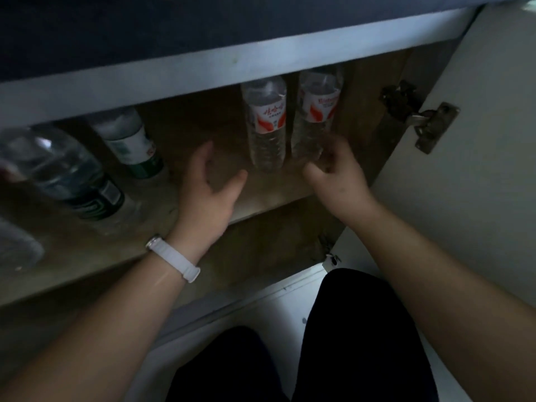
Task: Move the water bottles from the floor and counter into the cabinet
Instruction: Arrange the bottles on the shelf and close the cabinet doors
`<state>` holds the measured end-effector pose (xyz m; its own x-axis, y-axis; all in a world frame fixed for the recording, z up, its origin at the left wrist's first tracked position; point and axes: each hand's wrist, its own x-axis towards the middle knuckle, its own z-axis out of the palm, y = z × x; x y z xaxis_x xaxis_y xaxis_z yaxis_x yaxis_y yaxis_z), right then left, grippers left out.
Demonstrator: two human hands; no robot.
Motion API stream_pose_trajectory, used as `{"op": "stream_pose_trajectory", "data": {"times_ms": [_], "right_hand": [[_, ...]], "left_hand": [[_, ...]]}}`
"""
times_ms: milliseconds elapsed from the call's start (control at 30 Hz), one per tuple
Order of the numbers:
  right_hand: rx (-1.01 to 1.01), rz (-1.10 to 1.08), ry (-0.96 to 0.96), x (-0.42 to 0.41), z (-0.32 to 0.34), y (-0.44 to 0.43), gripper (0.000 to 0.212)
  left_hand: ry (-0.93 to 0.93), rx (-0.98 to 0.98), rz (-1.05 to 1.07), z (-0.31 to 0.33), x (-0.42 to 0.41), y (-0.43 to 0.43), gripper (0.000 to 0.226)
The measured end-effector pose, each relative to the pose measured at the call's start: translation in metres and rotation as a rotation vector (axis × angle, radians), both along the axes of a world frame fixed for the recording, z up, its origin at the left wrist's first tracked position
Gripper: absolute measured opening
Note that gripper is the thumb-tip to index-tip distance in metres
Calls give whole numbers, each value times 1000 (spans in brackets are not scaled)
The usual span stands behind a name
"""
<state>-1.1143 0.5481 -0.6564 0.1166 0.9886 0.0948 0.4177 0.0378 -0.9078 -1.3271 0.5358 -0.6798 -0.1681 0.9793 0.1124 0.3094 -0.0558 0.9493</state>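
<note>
Two clear water bottles with red-and-white labels stand side by side on the cabinet shelf: the left bottle and the right bottle. My right hand reaches in with its fingertips at the base of the right bottle; whether it grips it is unclear. My left hand hovers open just left of the left bottle, touching nothing. A white band is on my left wrist. Two green-labelled bottles, one upright and one larger and blurred, stand further left on the shelf.
The cabinet door stands open on the right, with a metal hinge. The counter's edge runs above the opening. My dark-clothed knees are over the white floor below. A blurred clear object sits at the far left.
</note>
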Motion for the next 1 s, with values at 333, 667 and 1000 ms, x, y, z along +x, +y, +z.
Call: {"op": "stream_pose_trajectory", "data": {"times_ms": [333,667,1000], "right_hand": [[153,323,-638,-95,5,-20,65],[57,338,-475,-200,3,25,79],[31,308,-92,-246,-12,73,66]], "left_hand": [[696,259,202,-6,-91,-81,48],[493,133,451,-2,-145,-76,66],[243,38,431,-3,-150,-47,76]]}}
